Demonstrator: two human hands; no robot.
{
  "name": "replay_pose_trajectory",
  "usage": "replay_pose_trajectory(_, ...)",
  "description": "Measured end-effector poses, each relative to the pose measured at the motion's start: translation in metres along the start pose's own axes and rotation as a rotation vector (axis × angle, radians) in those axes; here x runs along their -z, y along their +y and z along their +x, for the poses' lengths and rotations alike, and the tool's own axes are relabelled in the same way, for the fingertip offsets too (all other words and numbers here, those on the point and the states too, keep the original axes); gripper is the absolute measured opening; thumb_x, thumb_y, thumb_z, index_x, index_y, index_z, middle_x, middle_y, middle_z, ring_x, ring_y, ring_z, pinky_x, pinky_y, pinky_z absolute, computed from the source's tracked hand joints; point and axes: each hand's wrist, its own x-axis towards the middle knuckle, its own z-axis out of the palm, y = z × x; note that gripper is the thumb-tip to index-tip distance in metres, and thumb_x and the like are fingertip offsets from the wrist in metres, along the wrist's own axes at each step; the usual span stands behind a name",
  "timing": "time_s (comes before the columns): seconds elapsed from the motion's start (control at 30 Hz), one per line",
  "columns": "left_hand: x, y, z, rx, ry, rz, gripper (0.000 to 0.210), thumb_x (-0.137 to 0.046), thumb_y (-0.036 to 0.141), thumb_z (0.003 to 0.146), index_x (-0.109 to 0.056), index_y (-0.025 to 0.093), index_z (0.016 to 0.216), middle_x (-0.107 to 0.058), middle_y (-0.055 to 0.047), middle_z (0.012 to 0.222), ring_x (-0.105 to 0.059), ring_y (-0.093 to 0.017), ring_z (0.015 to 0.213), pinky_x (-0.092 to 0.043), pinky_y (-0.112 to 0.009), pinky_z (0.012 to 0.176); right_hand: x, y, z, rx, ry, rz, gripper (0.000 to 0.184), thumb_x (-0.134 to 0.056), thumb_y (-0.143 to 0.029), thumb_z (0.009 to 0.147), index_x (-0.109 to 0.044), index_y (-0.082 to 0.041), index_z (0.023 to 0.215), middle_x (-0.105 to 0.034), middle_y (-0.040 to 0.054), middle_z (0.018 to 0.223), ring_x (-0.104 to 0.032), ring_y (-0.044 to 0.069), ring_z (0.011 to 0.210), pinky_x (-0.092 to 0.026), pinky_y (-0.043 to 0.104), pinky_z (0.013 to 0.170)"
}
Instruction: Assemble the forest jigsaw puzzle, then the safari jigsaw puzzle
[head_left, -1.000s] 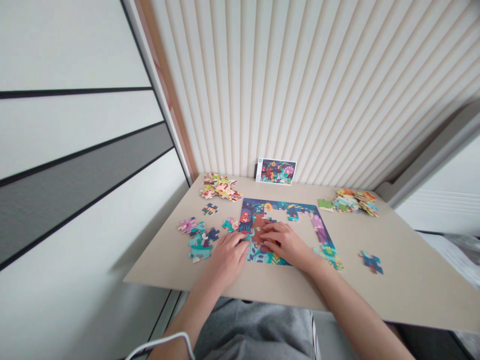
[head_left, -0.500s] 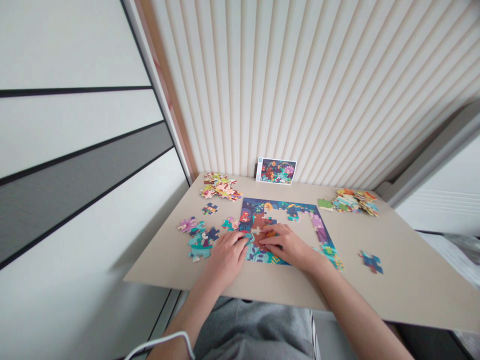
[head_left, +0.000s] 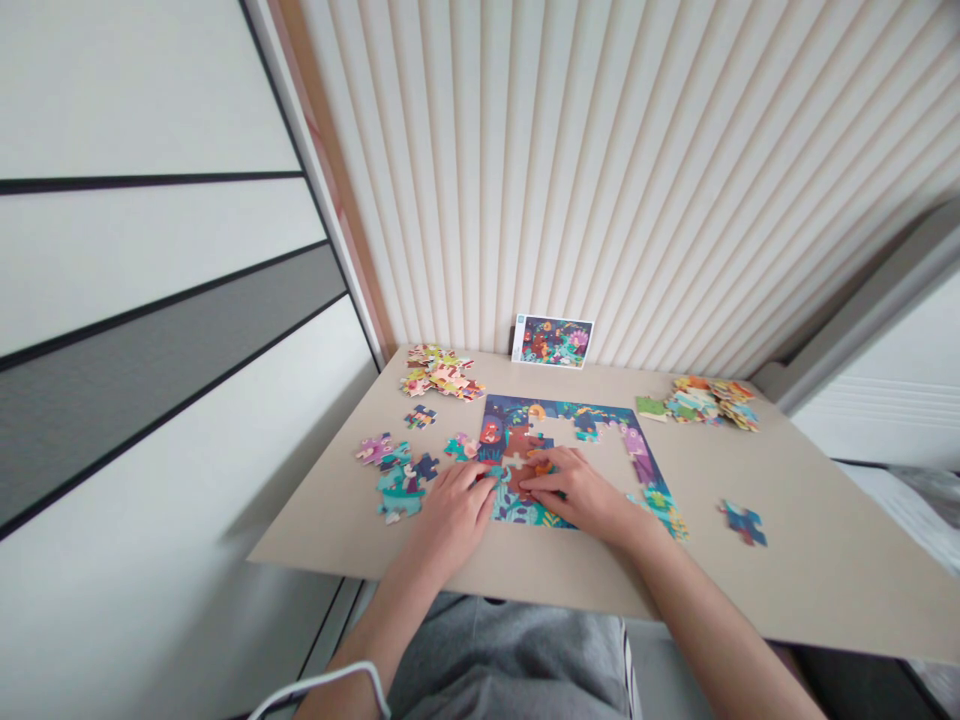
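My left hand (head_left: pixel 455 507) apparently braces the jigsaw puzzle (head_left: pixel 491 432) against my right hand (head_left: pixel 576 488); whether fingers are clamped, I can't tell.

Puzzle (head_left: pixel 519 443) on table (head_left: pixel 832 560), card (head_left: pixel 553 341) behind, pieces (head_left: pixel 400 498) left

In front of you, the partly assembled, rectangular, multicoloured puzzle (head_left: pixel 517 441) looks like smooth printed cardboard with a matt to faintly satin face, as does the loose, dark-blue, knobbed puzzle piece (head_left: pixel 744 523), and both lie on your flat beige tabletop (head_left: pixel 322 530), smooth and matt like laminate. Behind them you have a small white-bordered rectangular picture card (head_left: pixel 556 342) of smooth printed paper or card and a tall, cream, vertically ribbed panel (head_left: pixel 540 180), matt, its material unclear. Your grey trousers (head_left: pixel 495 650) look like soft, matt, creased cloth, and the thin white curved cable (head_left: pixel 330 681) like smooth plastic.
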Motion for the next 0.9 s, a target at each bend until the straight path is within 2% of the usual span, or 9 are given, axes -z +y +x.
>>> replay_pose_trajectory(0.23,-0.001,0.0,-0.001,0.006,0.004,0.001,0.023,-0.054,0.017,0.098,-0.067,0.023,0.115,-0.065,-0.007,0.12,-0.06,-0.026,0.115,-0.049,-0.046,0.103,0.006,-0.007,0.0,-0.015,-0.019,0.046,0.022,-0.062,-0.029,0.097,-0.076,-0.035,0.114,-0.066,0.0058,0.122,-0.059,0.023,0.118,-0.045,0.042,0.104)
replay_pose_trajectory(0.5,0.0,0.0,-0.001,0.004,0.009,-0.001,0.022,-0.054,0.018,0.098,-0.068,0.024,0.115,-0.065,-0.007,0.118,-0.06,-0.025,0.114,-0.05,-0.045,0.102,-0.001,-0.001,0.0,-0.12,0.054,0.133,0.026,-0.068,-0.024,0.092,-0.074,-0.028,0.117,-0.063,0.0101,0.123,-0.057,0.026,0.126,-0.046,0.045,0.108)
replay_pose_trajectory(0.7,-0.001,-0.001,-0.001,-0.001,0.006,0.001,0.022,-0.053,0.018,0.099,-0.068,0.023,0.114,-0.065,-0.008,0.117,-0.06,-0.025,0.112,-0.05,-0.045,0.101,-0.002,0.002,0.002,-0.134,0.115,0.265,0.033,-0.059,-0.014,0.094,-0.071,-0.027,0.122,-0.059,0.0098,0.128,-0.059,0.022,0.124,-0.048,0.038,0.108)
replay_pose_trajectory(0.9,-0.001,-0.001,-0.001,-0.001,0.01,-0.003,0.022,-0.054,0.018,0.098,-0.068,0.023,0.114,-0.065,-0.007,0.118,-0.059,-0.025,0.113,-0.05,-0.045,0.102,-0.003,0.005,0.005,-0.133,0.176,0.353,0.039,-0.053,-0.014,0.095,-0.067,-0.028,0.128,-0.062,0.0087,0.133,-0.059,0.022,0.126,-0.048,0.044,0.11)
